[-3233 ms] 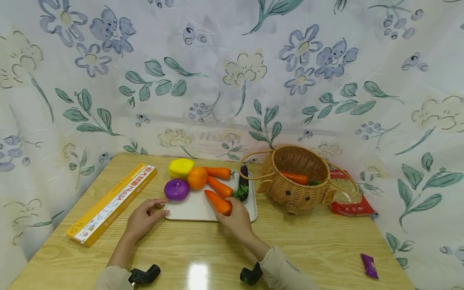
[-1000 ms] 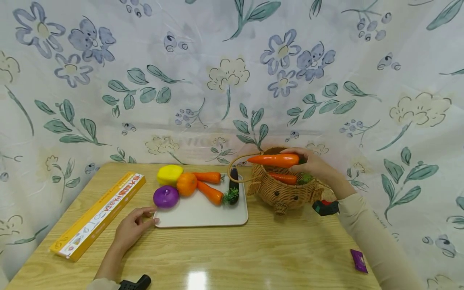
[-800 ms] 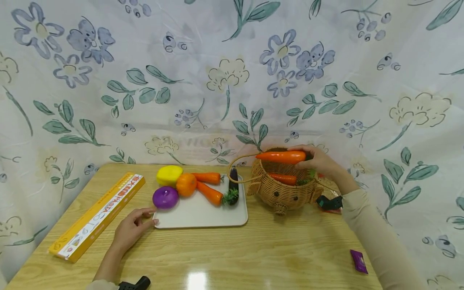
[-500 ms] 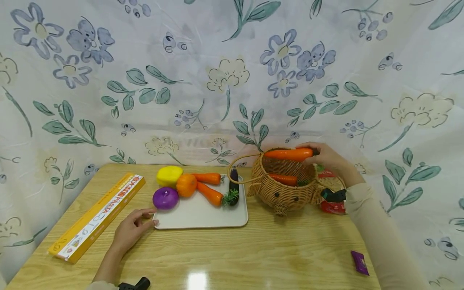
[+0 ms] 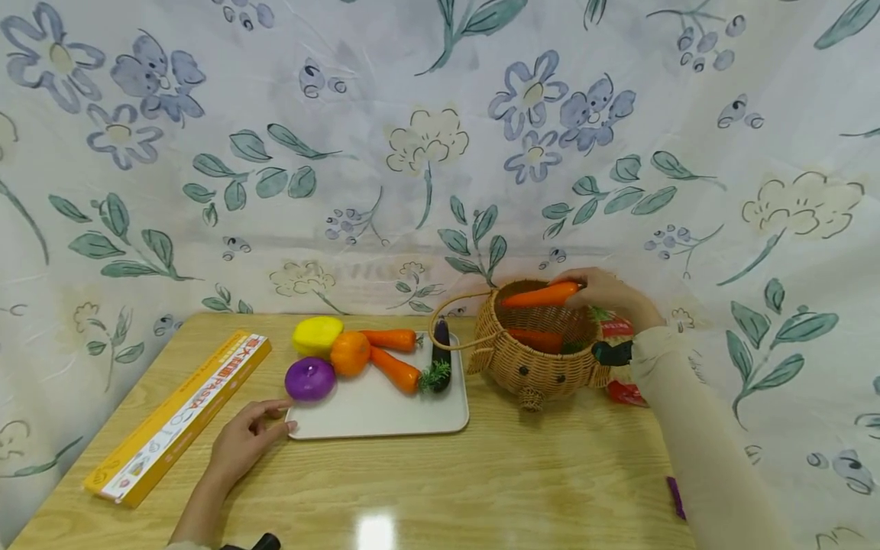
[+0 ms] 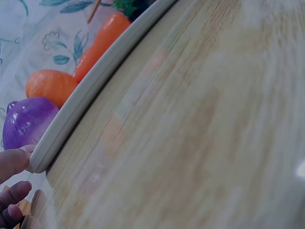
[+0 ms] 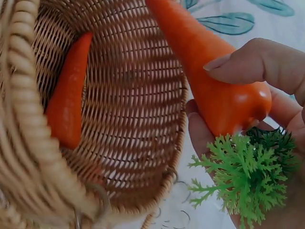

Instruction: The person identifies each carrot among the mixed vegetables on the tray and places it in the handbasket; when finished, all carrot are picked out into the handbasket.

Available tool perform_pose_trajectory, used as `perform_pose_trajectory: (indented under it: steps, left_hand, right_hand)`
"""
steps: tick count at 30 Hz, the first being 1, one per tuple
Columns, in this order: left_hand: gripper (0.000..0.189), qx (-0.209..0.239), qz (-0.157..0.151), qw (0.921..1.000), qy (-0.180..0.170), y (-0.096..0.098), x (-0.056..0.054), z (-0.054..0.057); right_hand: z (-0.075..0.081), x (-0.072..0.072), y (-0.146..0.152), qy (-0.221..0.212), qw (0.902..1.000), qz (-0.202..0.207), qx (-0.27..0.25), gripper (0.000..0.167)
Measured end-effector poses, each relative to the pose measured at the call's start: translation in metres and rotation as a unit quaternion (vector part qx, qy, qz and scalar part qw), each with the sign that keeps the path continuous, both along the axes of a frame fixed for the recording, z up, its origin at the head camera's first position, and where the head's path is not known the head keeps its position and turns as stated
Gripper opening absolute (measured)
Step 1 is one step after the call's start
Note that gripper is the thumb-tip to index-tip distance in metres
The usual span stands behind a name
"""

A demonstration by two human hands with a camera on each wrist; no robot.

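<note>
My right hand [image 5: 601, 294] pinches a toy carrot [image 7: 205, 67] near its leafy green top, thumb on one side and fingers on the other. The carrot's tip slants into the mouth of the wicker basket [image 5: 543, 380], above another carrot [image 7: 71, 95] lying inside. My left hand [image 5: 241, 439] touches the front left corner of the white tray [image 5: 385, 416] with its thumb tip, its other fingers loosely bent. On that tray are a purple onion [image 5: 310, 380], an orange pumpkin [image 5: 351, 354], a yellow fruit [image 5: 318, 335], two carrots [image 5: 395, 372] and a dark eggplant [image 5: 441, 359].
A long yellow pasta box [image 5: 182, 416] lies left of the tray. Behind my right forearm a red packet [image 5: 622, 393] shows beside the basket. A small purple packet [image 5: 676, 498] peeks out by my right sleeve. The basket's loop handle [image 5: 440, 321] overhangs the tray's right side.
My right hand has taken a carrot from the tray's front right over to the basket, and its tip has sunk inside the rim. My left hand has stayed at the tray corner.
</note>
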State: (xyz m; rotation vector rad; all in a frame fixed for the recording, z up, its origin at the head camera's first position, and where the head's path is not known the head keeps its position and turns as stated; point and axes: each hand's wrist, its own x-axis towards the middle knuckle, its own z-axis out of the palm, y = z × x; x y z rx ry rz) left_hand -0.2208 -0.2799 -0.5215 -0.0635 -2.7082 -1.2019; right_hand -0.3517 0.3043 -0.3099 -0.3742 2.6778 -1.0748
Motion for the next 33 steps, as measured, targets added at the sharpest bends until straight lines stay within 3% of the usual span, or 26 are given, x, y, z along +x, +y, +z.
perform_pose_trajectory:
  steps: [7,18,33]
  left_hand:
    - [0.039,0.004,-0.001,1.0000,0.001,0.002,0.000,-0.001]
    - [0.038,0.004,0.006,1.0000,0.004,0.004,0.001,0.001]
    - [0.037,-0.012,0.013,0.9998,0.011,0.003,0.000,-0.004]
  right_hand:
    - [-0.013,-0.015,-0.008,0.016,0.9986,0.016,0.047,0.050]
    - [-0.026,-0.035,-0.022,-0.012,0.9984,0.043,0.036,0.053]
    - [-0.048,-0.045,-0.006,-0.060,0.9976,0.002,0.034,0.056]
